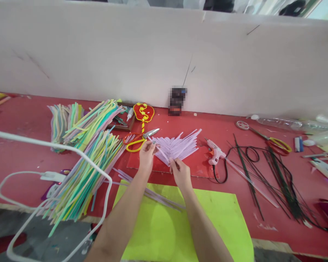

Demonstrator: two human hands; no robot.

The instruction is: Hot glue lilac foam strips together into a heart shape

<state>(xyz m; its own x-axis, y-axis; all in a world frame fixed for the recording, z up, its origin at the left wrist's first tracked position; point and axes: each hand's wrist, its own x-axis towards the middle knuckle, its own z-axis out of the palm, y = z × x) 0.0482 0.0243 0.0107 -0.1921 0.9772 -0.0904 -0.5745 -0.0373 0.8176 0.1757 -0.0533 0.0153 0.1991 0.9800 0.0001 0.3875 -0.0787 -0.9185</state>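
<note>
Thin pale-purple straw-like strips (188, 143) are laid in an overlapping V pattern on a red board (205, 169). At the pattern's left side, my left hand (147, 155) pinches one purple strip near its upper end. My right hand (182, 174) is closed at the lower point of the V, thumb and finger on the low end of the strips. More loose purple strips (164, 201) lie under my left forearm, across a yellow-green sheet (215, 218). Just beyond my left hand rest open scissors (136, 142) with red and yellow handles.
Bundles of pastel strips (90, 174) cover the left, behind a white cable (108, 196). On the right are a pink glue gun (215, 153), dark wires (285, 189), scissors (278, 145) and a plastic bottle (278, 123). A pale partition (112, 54) stands behind the red table (13, 145).
</note>
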